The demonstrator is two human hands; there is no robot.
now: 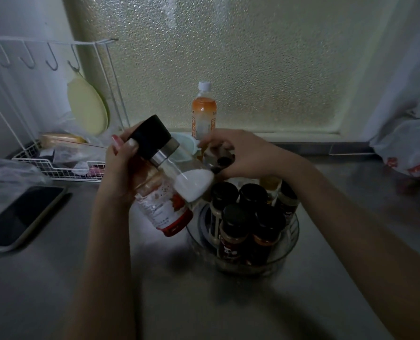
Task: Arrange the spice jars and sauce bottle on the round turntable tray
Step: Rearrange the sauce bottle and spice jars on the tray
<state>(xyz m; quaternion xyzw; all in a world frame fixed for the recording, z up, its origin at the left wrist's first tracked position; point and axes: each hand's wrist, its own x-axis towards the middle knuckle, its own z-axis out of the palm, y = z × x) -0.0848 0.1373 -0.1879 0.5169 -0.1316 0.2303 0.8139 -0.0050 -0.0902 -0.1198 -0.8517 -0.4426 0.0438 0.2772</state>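
Note:
A clear round turntable tray (292, 238) stands on the grey counter, holding several black-lidded spice jars (233, 231) upright. My left hand (120, 168), just left of the tray, grips two things tilted together. One is a glass jar with a black lid and white powder (191, 184). The other is a sauce bottle with a red-and-white label (161, 209), its red cap pointing down toward the tray's left rim. My right hand (243, 153) hovers over the tray's far side, fingers closed on a small dark-topped jar (218, 161), mostly hidden by the fingers.
An orange drink bottle (203, 111) stands at the frosted window behind the tray. A white wire rack (57, 168) with hooks and a pale round lid (87, 106) fills the left. A phone (20, 219) lies front left. Plastic bags (410, 148) sit at the right.

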